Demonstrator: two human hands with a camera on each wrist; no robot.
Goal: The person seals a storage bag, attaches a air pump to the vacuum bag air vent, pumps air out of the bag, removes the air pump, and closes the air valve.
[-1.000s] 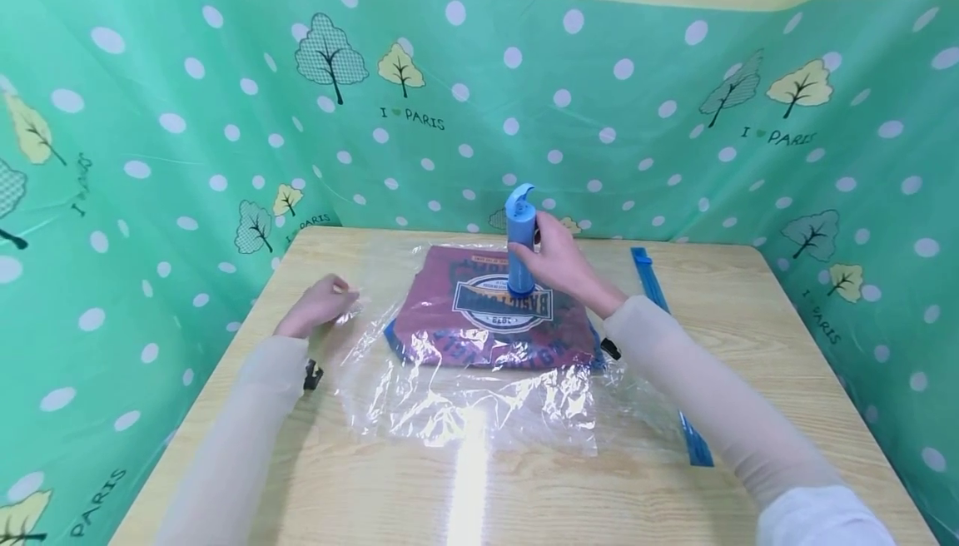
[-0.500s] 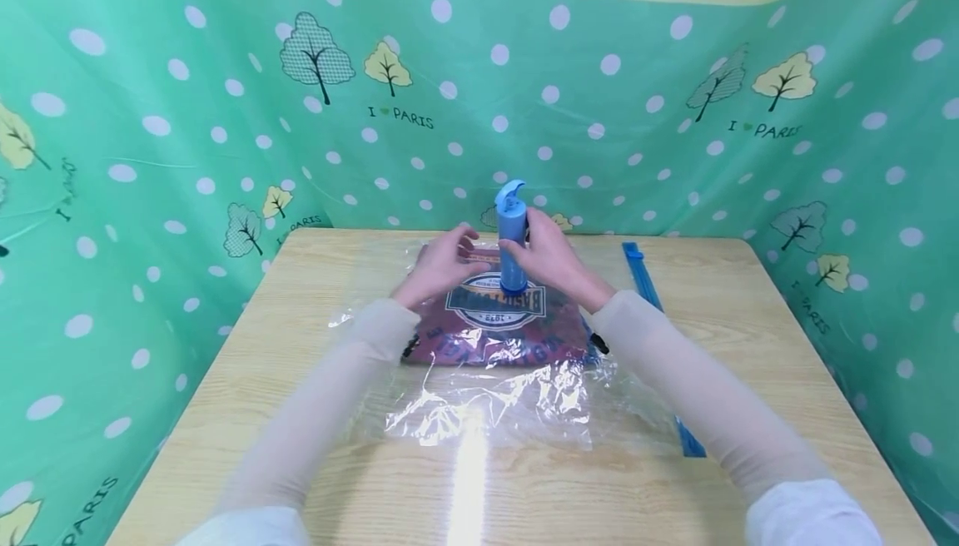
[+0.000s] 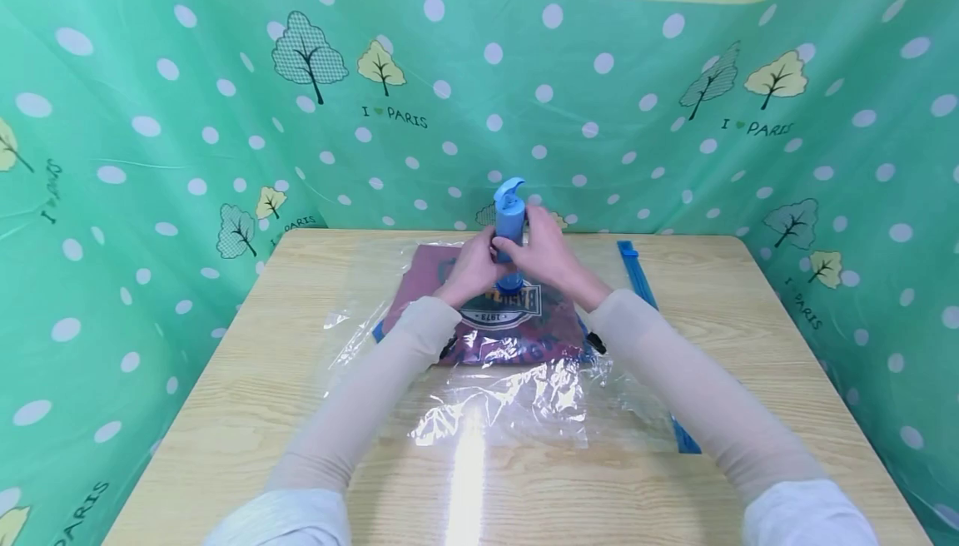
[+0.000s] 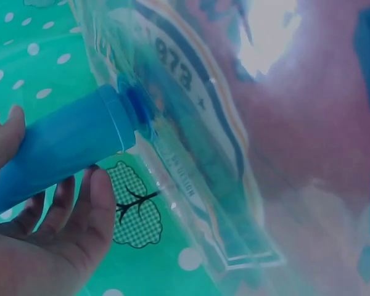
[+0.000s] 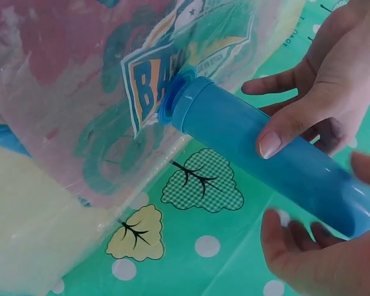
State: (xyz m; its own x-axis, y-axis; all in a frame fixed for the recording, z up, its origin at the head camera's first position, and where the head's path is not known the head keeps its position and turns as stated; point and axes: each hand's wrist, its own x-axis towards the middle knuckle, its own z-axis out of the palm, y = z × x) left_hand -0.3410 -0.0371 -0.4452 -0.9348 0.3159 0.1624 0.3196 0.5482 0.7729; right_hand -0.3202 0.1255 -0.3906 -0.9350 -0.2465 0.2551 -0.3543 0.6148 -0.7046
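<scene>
The head view shows the main change: the left hand (image 3: 474,265), a second ago at the left edge of the clear plastic bag (image 3: 517,413) and then spread in mid-reach, now lies against the blue cylinder (image 3: 509,230), below the right hand (image 3: 553,256). The cylinder stands upright on the bag as it did before, its foot over the printed badge (image 3: 494,309) of the dark red cloth (image 3: 419,280) inside, its curled top raised.

The right hand grasps the upper part of the cylinder, thumb across the front. The left holds it lower down; the right wrist view shows its thumb pressed to the barrel, though how firmly the other fingers bear on it I cannot tell (the left wrist view shows them bent but rather loose).

What this means for the work, as I judge it: both hands now serve the cylinder, so it should be better steadied where it meets the bag, while the left side of the plastic lies unattended. A blue strip (image 3: 637,275) lies to the right on the wooden table (image 3: 225,396), well apart from the cylinder and touched by neither hand.
</scene>
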